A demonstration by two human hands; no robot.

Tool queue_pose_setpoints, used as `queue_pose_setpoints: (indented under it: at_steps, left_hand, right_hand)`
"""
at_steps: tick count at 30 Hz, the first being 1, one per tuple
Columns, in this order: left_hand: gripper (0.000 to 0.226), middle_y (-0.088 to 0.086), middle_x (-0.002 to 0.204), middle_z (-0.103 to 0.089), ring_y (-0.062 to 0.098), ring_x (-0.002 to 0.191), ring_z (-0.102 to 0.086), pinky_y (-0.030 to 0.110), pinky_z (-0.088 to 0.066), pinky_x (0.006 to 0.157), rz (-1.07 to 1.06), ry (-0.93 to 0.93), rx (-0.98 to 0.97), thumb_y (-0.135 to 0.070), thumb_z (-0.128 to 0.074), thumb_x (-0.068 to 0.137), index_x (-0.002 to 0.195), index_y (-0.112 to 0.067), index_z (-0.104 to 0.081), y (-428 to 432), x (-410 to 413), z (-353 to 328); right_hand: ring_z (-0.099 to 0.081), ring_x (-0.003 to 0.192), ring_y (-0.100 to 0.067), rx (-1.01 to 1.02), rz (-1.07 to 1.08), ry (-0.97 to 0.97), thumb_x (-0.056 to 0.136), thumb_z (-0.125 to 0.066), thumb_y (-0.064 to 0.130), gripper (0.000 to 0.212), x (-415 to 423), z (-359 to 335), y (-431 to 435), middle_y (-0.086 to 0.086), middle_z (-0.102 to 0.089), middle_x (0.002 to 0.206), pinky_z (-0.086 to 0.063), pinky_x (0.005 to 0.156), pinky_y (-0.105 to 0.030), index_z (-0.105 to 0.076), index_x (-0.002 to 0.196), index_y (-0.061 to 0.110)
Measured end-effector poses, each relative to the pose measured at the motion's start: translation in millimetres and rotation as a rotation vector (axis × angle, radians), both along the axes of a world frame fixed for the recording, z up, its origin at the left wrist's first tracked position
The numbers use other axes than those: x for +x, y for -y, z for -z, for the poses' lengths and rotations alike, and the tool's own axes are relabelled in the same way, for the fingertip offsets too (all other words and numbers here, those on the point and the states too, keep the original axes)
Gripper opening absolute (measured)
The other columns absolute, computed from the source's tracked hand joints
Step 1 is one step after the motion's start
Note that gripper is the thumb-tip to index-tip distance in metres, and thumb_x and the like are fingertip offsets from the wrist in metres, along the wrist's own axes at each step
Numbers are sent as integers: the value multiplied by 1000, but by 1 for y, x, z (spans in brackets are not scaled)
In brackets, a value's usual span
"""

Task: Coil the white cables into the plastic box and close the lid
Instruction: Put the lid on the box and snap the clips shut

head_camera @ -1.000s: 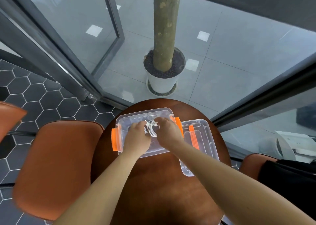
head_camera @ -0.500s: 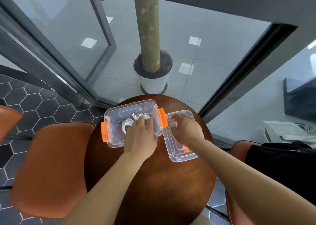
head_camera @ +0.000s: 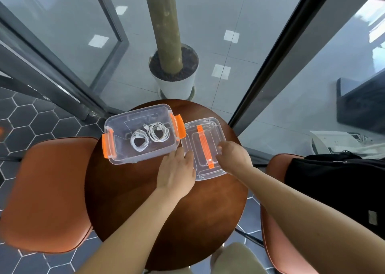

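Note:
A clear plastic box (head_camera: 135, 115) with orange side latches (head_camera: 107, 142) stands open on the far part of the round wooden table (head_camera: 166, 215). Two white cables lie coiled side by side on its floor, one to the left (head_camera: 132, 143) and one to the right (head_camera: 165, 135). The clear lid (head_camera: 208, 126), with an orange handle (head_camera: 203, 146), lies flat on the table just right of the box. My left hand (head_camera: 177, 169) holds the lid's near left edge. My right hand (head_camera: 233, 159) curls over its right edge.
Orange padded chairs stand left (head_camera: 45, 190) and right (head_camera: 277, 232) of the table; a black bag (head_camera: 333, 190) rests on the right one. Beyond the table, behind a glass wall, a trunk stands in a white pot (head_camera: 175, 84).
My left hand left the box and the cables and moved right to the lid's left edge. My right hand slid to the lid's right edge. The coiled cables now lie uncovered.

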State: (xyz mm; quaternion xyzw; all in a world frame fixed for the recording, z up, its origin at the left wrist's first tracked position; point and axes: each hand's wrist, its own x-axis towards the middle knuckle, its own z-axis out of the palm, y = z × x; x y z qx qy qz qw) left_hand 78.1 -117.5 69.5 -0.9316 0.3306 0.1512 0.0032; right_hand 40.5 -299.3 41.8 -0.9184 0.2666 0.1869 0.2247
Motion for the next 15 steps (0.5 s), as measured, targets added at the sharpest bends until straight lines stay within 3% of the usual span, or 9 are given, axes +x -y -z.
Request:
queue_pose_setpoints:
  at_steps: [4, 9, 12, 15]
  left_hand:
    - [43, 9, 123, -59, 25, 107, -60, 35, -50, 86, -43, -66, 29, -29, -48, 99, 139, -13, -49, 2, -6, 19]
    - [29, 12, 117, -60, 27, 103, -61, 34, -50, 84, -289, -273, -86, -25, -52, 98, 123, -10, -55, 9, -4, 51]
    - [27, 14, 116, -60, 30, 102, -62, 36, -51, 83, -376, -313, -83, -26, -51, 99, 118, -7, -55, 17, 2, 68]
    - [31, 13, 115, -62, 31, 103, -63, 36, -50, 80, -441, -348, -80, -28, -49, 99, 120, -6, -56, 26, 10, 88]
  right_hand:
    - [-67, 93, -25, 17, 57, 0, 88, -55, 12, 39, -5, 18, 8, -3, -69, 112, -59, 76, -37, -63, 124, 21]
    - [-65, 98, -29, 30, 141, 6, 88, -54, 14, 43, -5, 41, 20, -8, -61, 119, -58, 83, -40, -57, 131, 16]
    - [-62, 96, -31, 31, 166, -12, 86, -53, 13, 26, -2, 54, 26, -10, -59, 113, -56, 83, -42, -57, 112, 11]
    - [-61, 89, -30, 55, 177, -56, 87, -52, 13, 7, 0, 66, 30, -10, -56, 107, -52, 73, -39, -50, 94, 12]
